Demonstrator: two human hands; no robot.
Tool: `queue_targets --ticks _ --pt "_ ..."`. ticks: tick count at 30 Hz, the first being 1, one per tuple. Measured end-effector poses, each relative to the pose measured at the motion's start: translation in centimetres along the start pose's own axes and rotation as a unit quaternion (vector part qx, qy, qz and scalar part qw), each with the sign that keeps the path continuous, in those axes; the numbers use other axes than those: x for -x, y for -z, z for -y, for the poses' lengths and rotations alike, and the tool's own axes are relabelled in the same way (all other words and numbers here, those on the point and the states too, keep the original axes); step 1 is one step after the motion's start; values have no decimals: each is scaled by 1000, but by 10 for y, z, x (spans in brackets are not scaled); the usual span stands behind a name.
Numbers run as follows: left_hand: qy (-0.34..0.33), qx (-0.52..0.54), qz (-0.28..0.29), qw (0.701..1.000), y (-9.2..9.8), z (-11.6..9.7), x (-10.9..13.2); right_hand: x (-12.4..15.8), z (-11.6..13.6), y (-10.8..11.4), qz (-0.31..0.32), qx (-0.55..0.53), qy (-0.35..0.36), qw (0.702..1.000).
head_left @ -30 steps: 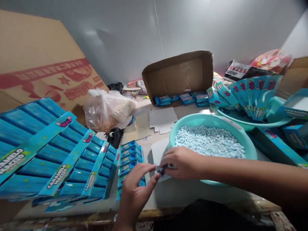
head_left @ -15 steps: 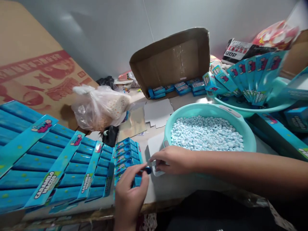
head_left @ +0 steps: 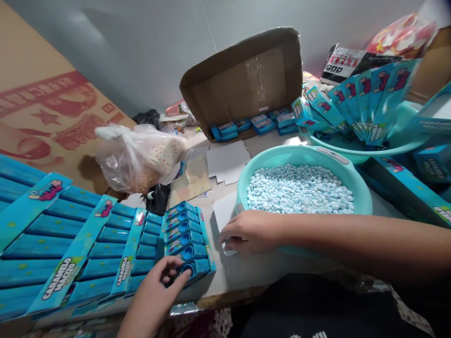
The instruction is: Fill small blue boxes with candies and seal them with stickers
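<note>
My left hand [head_left: 160, 287] reaches to the front of a blue display tray [head_left: 207, 249] of small blue candy boxes. Its fingers curl onto the nearest small blue box [head_left: 192, 268] in the front slot. My right hand [head_left: 246, 231] rests on the table just right of the tray. Its bent fingertips press and pinch a white card [head_left: 223, 213] beside a teal basin [head_left: 364, 204] full of pale blue candies [head_left: 299, 190].
Rows of blue display cartons [head_left: 70, 234] cover the left side, before a big brown carton [head_left: 42, 108]. A plastic bag [head_left: 141, 155], an open cardboard box [head_left: 246, 80] with small blue boxes and a second basin [head_left: 398, 145] of flat cartons stand behind. The table edge [head_left: 232, 300] runs just under my hands.
My left hand has drawn away from the right hand, carrying a small blue box down and left to the tray's front slot. The right hand stayed on the white card.
</note>
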State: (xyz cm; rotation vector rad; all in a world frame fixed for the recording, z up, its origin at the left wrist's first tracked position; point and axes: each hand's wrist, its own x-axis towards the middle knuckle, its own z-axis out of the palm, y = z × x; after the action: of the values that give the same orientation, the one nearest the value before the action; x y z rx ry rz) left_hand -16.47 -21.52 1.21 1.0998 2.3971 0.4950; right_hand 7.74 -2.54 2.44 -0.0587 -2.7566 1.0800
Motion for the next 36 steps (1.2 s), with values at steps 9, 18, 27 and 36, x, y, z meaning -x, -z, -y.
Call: queue_targets --ticks 9,18,27,36 --pt "33 -52 164 985 13 -19 -25 1 -1 0 0 4 12 1000" --pt "8 -315 197 928 22 -70 -48 2 1 -4 4 34 26 999" --pt "-12 -224 195 955 24 -46 -59 2 9 2 31 75 2 997" --pt "-61 -48 155 985 32 -10 -45 1 9 8 61 83 7 995"
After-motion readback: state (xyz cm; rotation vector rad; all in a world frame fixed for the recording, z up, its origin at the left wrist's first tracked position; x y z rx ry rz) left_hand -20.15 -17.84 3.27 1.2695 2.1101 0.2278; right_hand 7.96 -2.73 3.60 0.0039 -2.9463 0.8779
